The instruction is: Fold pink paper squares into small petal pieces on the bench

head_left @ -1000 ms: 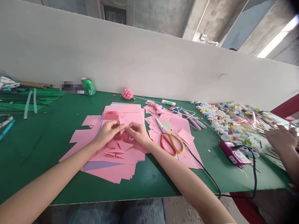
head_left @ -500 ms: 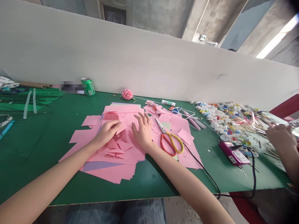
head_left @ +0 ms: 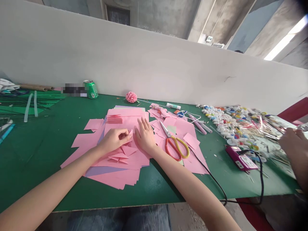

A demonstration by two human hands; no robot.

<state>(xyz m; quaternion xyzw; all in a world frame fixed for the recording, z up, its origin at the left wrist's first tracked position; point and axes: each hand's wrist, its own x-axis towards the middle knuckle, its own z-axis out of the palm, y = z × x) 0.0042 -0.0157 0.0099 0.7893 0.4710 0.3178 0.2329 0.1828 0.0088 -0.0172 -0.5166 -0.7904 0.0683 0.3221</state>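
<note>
My left hand (head_left: 115,138) is closed in a pinch on a small piece of pink paper (head_left: 130,135) above the paper pile. My right hand (head_left: 145,134) lies flat, palm down, on the pink sheets (head_left: 130,114), its fingers stretched out beside that piece. Several folded pink papers (head_left: 120,156) lie loose just in front of my left hand. A neat stack of small pink squares (head_left: 114,119) sits behind it. Right of my right hand rest scissors (head_left: 175,145) with one red and one yellow handle.
At the back stand a pink paper ball (head_left: 131,97), a green can (head_left: 91,89) and a glue stick (head_left: 173,106). A magenta device (head_left: 241,158) with a black cable lies right, near heaped small plastic parts (head_left: 221,120). Another person's hand (head_left: 295,144) works at the far right.
My left hand has shifted right with the pink paper, toward my right hand. My right hand has lowered and flattened onto the sheets. The other person's hand has moved slightly right.
</note>
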